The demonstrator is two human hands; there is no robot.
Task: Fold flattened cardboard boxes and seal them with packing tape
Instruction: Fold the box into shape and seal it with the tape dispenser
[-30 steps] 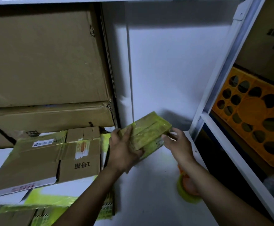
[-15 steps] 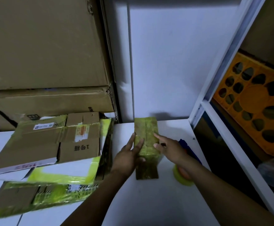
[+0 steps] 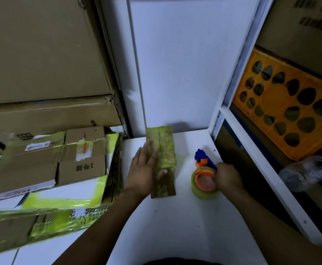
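A small folded cardboard box point(image 3: 165, 150), wrapped in greenish-yellow tape, stands on the white table point(image 3: 175, 226) with its flap seam running away from me. My left hand point(image 3: 144, 173) rests flat on the box's left half, fingers straight, thumb lying across the near part of the top. To the right, my right hand point(image 3: 227, 176) grips a tape dispenser point(image 3: 204, 178) with an orange core, a blue handle and a roll of clear yellowish tape, sitting on the table beside the box.
A pile of flattened cardboard boxes point(image 3: 47, 169) with yellow tape lies on the table's left side. Large brown cartons point(image 3: 41, 54) are stacked behind it. A white shelf frame point(image 3: 238, 131) stands at right, holding an orange crate point(image 3: 286, 104) and a plastic bottle point(image 3: 305, 173).
The box went from being held tilted in both hands to lying on the table. My right hand left the box and took hold of the tape dispenser; my left hand stays flat on the box.
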